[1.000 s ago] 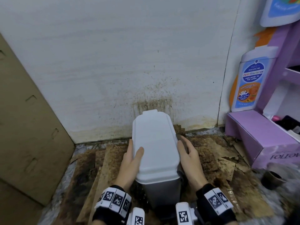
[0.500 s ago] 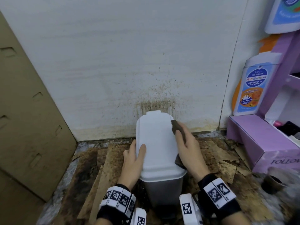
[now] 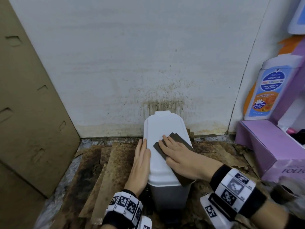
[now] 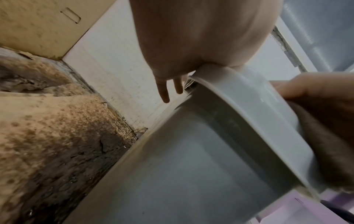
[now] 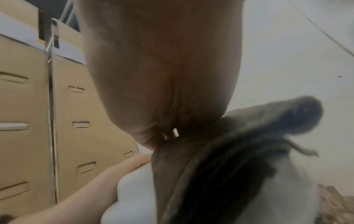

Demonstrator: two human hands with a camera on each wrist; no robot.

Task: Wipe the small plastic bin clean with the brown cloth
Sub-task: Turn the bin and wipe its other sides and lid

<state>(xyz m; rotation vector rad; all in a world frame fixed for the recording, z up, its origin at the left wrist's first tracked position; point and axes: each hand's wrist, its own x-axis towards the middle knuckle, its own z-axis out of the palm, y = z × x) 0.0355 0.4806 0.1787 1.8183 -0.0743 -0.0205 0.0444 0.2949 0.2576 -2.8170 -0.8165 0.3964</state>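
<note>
Right hand (image 3: 179, 156) has moved from the bin's right edge onto the lid — fingers flat, pressing the brown cloth (image 3: 177, 141) down. Left hand (image 3: 140, 164) stays open against the bin (image 3: 158, 129), which stands on the floor at the wall.

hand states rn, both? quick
Left hand: open, straight fingers pressed against the side of the bin's lid.
Right hand: open, flat fingers pressing the brown cloth onto the lid.
</note>
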